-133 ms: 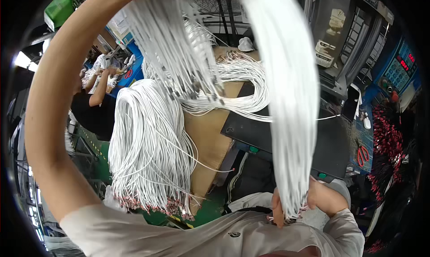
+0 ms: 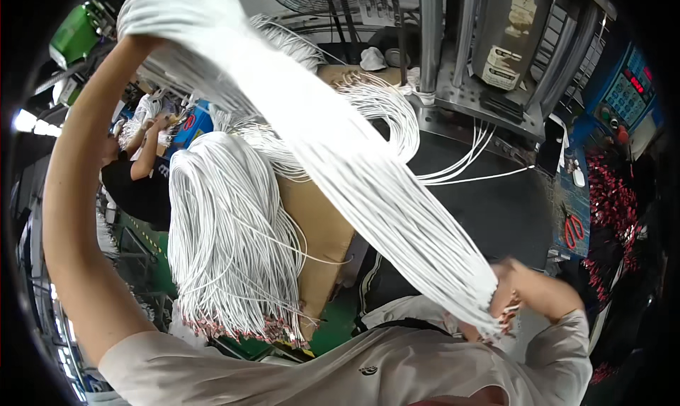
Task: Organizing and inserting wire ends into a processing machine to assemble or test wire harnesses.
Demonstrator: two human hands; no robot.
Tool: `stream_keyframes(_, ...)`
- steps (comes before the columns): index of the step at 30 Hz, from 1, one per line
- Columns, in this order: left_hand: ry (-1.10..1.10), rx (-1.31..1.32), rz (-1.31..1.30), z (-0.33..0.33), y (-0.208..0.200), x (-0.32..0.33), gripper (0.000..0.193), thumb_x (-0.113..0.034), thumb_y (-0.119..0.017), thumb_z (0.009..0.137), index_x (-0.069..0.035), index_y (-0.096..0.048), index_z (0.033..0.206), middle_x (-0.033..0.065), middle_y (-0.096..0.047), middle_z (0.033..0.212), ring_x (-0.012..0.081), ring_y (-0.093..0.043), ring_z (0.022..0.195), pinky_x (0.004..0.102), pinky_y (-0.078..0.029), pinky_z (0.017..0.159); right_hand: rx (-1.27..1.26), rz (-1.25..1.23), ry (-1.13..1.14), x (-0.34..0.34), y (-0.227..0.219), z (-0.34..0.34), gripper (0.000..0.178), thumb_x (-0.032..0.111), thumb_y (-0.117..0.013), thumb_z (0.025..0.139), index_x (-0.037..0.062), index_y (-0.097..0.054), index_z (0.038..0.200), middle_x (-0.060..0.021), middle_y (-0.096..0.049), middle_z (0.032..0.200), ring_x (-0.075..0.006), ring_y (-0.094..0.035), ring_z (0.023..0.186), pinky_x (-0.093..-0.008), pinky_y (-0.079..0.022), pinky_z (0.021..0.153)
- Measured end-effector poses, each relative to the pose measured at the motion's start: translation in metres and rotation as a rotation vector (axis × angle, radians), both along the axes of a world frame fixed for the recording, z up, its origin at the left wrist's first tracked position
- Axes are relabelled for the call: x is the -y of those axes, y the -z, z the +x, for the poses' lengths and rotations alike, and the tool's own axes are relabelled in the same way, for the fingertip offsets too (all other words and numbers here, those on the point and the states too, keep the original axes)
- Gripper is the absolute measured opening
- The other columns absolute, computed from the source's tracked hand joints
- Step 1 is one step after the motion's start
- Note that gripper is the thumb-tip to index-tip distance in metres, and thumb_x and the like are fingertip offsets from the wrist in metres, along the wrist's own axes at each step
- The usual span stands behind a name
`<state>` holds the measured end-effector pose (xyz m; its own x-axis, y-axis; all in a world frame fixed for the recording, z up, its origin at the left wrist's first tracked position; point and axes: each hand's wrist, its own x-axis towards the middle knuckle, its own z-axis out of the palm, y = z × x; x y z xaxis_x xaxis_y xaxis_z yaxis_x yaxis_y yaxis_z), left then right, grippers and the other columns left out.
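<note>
A thick bundle of white cables (image 2: 340, 144) stretches diagonally in front of me, from upper left to lower right. My left hand (image 2: 144, 43) is raised high at the upper left; the bundle bends over it and is held up there, with the fingers hidden behind the cables. Close to my body, my right hand (image 2: 504, 287) is closed round the lower end of the bundle, where copper-coloured tips poke out. Below my left arm, a big heap of white cables (image 2: 227, 229) hangs folded over the edge of a brown board (image 2: 322, 215), its reddish ends pointing down.
Further white cables (image 2: 393, 112) lie curved behind the bundle, and several strands cross a black table (image 2: 489, 208). A press machine (image 2: 499, 59) stands beyond. Red-handled pliers (image 2: 572, 227) lie at right, near a control panel (image 2: 629, 87). A co-worker (image 2: 134, 176) works at left.
The bundle has swung from nearly upright to a slant. My left hand has moved left with its upper end, and my right hand has shifted slightly right and up.
</note>
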<state>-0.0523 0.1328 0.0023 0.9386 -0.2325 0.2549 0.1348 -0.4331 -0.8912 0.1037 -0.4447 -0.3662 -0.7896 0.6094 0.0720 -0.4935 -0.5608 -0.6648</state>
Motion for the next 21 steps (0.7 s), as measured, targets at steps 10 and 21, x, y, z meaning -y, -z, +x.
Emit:
stream_keyframes(10, -0.122, -1.253, -1.27, 0.082, 0.331, 0.318, 0.043, -0.039, -0.069, 0.084, 0.0, -0.069, 0.103, 0.0203, -0.067, 0.1, 0.0375, -0.063, 0.093, 0.0438, -0.049, 0.081, 1.141, -0.47, 0.2, 0.089, 0.031, 0.194, 0.064, 0.014, -0.083, 0.075, -0.0081, -0.056, 0.129, -0.017, -0.068, 0.117, -0.0225, -0.066, 0.101, -0.0341, -0.052, 0.091)
stream_keyframes(21, 0.576, -0.156, -1.193, 0.127, 0.445, 0.238, 0.013, -0.014, -0.063, 0.084, -0.002, -0.062, 0.087, 0.014, -0.06, 0.083, 0.0334, -0.056, 0.074, 0.0435, -0.043, 0.068, 1.099, -0.482, 0.303, 0.09, 0.052, 0.254, 0.063, 0.021, -0.083, 0.076, -0.0081, -0.059, 0.127, -0.016, -0.067, 0.117, -0.0198, -0.064, 0.105, -0.0313, -0.05, 0.09)
